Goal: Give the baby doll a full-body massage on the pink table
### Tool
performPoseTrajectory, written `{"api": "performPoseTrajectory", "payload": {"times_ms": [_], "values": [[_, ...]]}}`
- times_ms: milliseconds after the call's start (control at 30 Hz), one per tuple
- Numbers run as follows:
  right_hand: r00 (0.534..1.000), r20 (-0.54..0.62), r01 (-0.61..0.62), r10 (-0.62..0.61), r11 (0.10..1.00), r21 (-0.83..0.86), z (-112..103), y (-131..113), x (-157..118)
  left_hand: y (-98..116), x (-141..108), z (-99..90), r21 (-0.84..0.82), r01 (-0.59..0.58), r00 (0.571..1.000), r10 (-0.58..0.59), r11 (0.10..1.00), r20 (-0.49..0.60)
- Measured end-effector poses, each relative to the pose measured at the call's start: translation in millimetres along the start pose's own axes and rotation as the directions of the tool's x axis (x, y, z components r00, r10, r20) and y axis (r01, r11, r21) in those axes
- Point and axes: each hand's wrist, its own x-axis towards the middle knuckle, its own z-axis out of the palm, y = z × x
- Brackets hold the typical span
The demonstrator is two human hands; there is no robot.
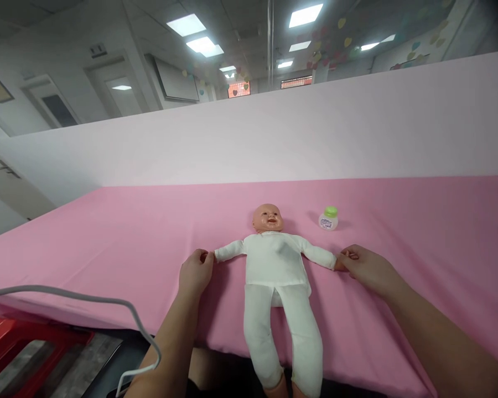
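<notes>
A baby doll (pixel 276 265) in a white top and white trousers lies on its back on the pink sheet (pixel 141 237). Its head points away from me, and its feet hang toward my lap past the near edge. Both its arms are spread out sideways. My left hand (pixel 196 271) is closed around the doll's hand on the left side. On the other side, my right hand (pixel 365 265) pinches the doll's other hand. Beyond my right hand stands a small clear jar with a green lid (pixel 328 218), touched by neither hand.
A white wall (pixel 257 143) with glass above it runs behind the pink-covered table. At lower left, a grey cable (pixel 87 297) loops in front of my left forearm. A red plastic stool (pixel 29 342) stands on the floor there. A door (pixel 8 182) is at far left.
</notes>
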Motion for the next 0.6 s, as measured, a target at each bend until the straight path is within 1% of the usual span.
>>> {"api": "performPoseTrajectory", "payload": {"times_ms": [133, 267, 433, 600], "values": [[0.999, -0.013, 0.043, -0.044, 0.995, -0.085, -2.1, 6.2, 2.3, 0.4, -1.2, 0.8, 0.031, -0.037, 0.999, 0.037, 0.999, -0.014], [1.0, 0.0, 0.031, -0.031, 0.992, -0.12, -3.7, 8.4, 2.6, -1.3, 0.0, 0.0, 0.041, -0.042, 0.999, 0.042, 0.998, -0.01], [0.999, 0.022, 0.034, -0.032, 0.994, -0.107, -4.2, 5.4, 0.4, -2.0, 1.3, -3.0, 0.088, -0.08, 0.997, 0.081, 0.993, -0.011], [0.999, 0.022, 0.041, -0.039, 0.996, -0.075, -3.2, 6.8, 2.4, -0.3, 0.5, -3.4, 0.137, -0.062, 0.998, 0.063, 0.989, -0.005]]}}
